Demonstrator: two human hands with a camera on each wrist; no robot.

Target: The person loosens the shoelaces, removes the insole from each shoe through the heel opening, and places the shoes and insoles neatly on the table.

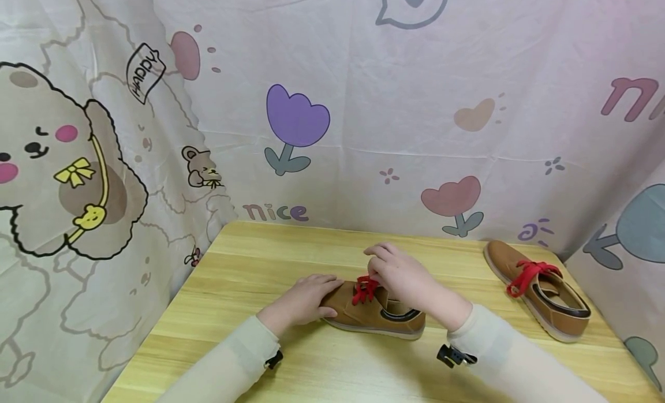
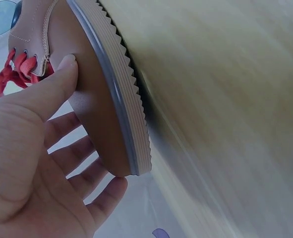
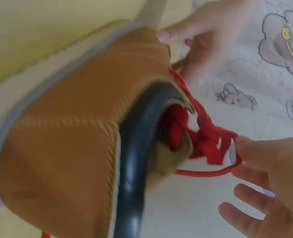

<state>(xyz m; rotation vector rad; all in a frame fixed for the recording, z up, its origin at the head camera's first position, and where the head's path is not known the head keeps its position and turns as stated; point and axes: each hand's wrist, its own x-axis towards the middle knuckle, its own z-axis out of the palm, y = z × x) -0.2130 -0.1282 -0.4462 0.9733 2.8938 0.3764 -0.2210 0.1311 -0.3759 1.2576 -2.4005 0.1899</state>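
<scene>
"One brown lace-up shoe shows on my screen, between the left and right edges of the wooden table, its toe toward the left edge."

"And the hands?"

"I see the left hand clamped on that toe, thumb on one side, fingers on the other. The right hand pinches the red lace between thumb and forefinger."

"Anything else?"

"Yes, a second brown shoe sits by the far right corner, its laces tied in a red bow."
</scene>
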